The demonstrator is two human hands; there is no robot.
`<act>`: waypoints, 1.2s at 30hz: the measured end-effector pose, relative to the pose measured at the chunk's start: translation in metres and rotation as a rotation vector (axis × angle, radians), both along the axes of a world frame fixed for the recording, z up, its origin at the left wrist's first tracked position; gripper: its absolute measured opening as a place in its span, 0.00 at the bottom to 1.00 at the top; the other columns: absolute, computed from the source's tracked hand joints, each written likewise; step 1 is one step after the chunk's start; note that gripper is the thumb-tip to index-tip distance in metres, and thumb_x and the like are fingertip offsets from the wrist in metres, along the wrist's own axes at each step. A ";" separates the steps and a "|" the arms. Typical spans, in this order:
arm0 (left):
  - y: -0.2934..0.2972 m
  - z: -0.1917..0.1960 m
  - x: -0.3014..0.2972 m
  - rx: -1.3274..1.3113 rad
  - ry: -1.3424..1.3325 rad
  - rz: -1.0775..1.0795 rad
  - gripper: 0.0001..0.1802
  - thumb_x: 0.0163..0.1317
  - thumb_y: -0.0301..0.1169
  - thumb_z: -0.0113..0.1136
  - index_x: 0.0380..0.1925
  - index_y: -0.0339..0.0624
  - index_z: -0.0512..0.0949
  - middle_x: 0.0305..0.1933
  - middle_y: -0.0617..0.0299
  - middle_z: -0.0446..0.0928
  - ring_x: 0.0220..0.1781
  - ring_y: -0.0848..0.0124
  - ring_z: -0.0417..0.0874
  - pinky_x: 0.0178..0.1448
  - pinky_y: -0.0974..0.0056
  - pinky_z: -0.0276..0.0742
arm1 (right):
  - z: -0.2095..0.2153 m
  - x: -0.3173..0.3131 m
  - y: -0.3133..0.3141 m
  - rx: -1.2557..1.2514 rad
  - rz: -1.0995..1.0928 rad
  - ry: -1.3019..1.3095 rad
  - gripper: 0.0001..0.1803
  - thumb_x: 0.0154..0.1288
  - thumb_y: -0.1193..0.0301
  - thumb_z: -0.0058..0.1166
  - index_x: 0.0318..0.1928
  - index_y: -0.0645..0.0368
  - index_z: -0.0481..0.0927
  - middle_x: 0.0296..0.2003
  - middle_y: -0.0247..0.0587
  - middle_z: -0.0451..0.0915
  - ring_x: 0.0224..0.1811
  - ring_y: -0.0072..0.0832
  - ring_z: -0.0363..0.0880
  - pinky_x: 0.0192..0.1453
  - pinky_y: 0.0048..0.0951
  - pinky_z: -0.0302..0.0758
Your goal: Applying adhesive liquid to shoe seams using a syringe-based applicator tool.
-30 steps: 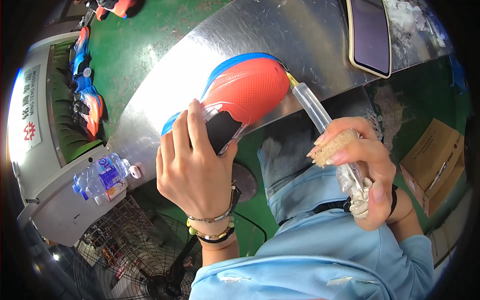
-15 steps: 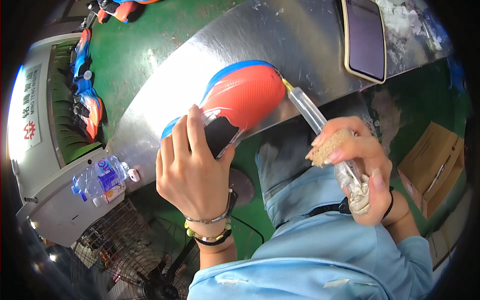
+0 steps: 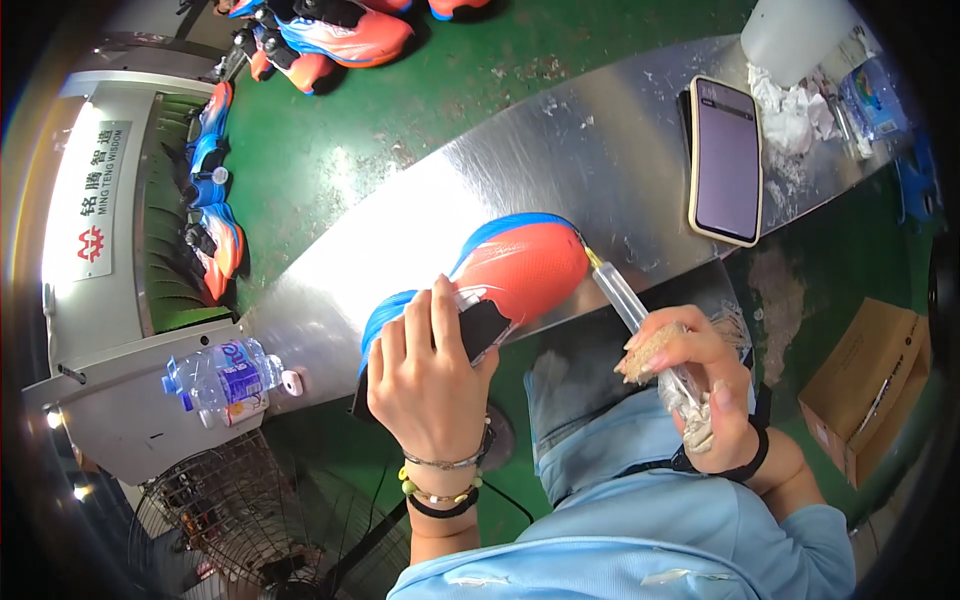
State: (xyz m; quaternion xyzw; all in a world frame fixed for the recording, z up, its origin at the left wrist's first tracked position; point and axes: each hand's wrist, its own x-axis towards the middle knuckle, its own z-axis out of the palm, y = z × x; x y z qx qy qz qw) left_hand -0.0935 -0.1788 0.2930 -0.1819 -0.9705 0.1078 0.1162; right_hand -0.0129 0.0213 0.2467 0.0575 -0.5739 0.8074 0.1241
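Observation:
My left hand (image 3: 425, 375) grips an orange and blue sports shoe (image 3: 520, 268) by its heel end, sole turned up, over the edge of the steel table (image 3: 600, 150). My right hand (image 3: 700, 385) holds a clear plastic tube-shaped applicator (image 3: 625, 300) together with a tan crumbly wad (image 3: 650, 350). The applicator's tip touches the toe end of the shoe at the right side. Beaded bracelets sit on my left wrist, a black band on my right.
A phone (image 3: 725, 160) lies on the steel table, with crumpled white paper (image 3: 790, 110) and a white container (image 3: 790, 35) behind it. More orange-blue shoes (image 3: 330, 35) lie on the green floor and on a rack (image 3: 210, 210). Water bottle (image 3: 225, 375), wire fan (image 3: 250, 520), cardboard box (image 3: 870, 385).
The shoe and both hands sit slightly lower and more to the right in view; the applicator tip stays at the shoe's toe edge.

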 end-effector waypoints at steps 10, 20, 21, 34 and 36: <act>0.003 -0.001 -0.001 0.011 -0.009 0.005 0.35 0.34 0.43 0.73 0.47 0.48 0.75 0.41 0.65 0.79 0.42 0.67 0.80 0.43 0.62 0.76 | 0.002 0.001 -0.004 0.021 -0.043 -0.012 0.26 0.62 0.60 0.32 0.43 0.72 0.74 0.42 0.63 0.72 0.39 0.38 0.75 0.43 0.33 0.73; 0.002 0.002 -0.004 0.028 -0.045 -0.008 0.36 0.33 0.41 0.74 0.48 0.48 0.75 0.39 0.66 0.79 0.40 0.67 0.79 0.42 0.62 0.76 | -0.003 0.003 -0.003 0.014 -0.031 0.000 0.25 0.62 0.62 0.32 0.44 0.72 0.73 0.44 0.63 0.71 0.40 0.38 0.75 0.46 0.34 0.73; 0.002 0.002 -0.004 0.027 -0.047 -0.008 0.36 0.33 0.41 0.74 0.48 0.48 0.75 0.39 0.66 0.79 0.40 0.67 0.79 0.42 0.62 0.76 | -0.002 0.003 -0.004 -0.018 -0.036 -0.021 0.25 0.62 0.62 0.32 0.44 0.72 0.73 0.44 0.63 0.71 0.41 0.38 0.75 0.46 0.34 0.73; 0.002 0.001 -0.004 0.028 -0.045 -0.004 0.36 0.32 0.40 0.74 0.48 0.49 0.75 0.40 0.65 0.79 0.39 0.67 0.80 0.41 0.62 0.76 | -0.004 0.003 -0.004 -0.015 -0.033 -0.009 0.26 0.64 0.60 0.31 0.44 0.72 0.73 0.45 0.63 0.70 0.42 0.39 0.75 0.47 0.34 0.73; 0.002 0.000 -0.005 0.032 -0.040 -0.011 0.37 0.32 0.39 0.74 0.48 0.48 0.75 0.40 0.65 0.79 0.39 0.67 0.80 0.41 0.62 0.76 | -0.004 0.002 -0.006 -0.024 -0.051 0.001 0.26 0.64 0.60 0.31 0.44 0.72 0.73 0.44 0.63 0.70 0.42 0.39 0.75 0.47 0.34 0.73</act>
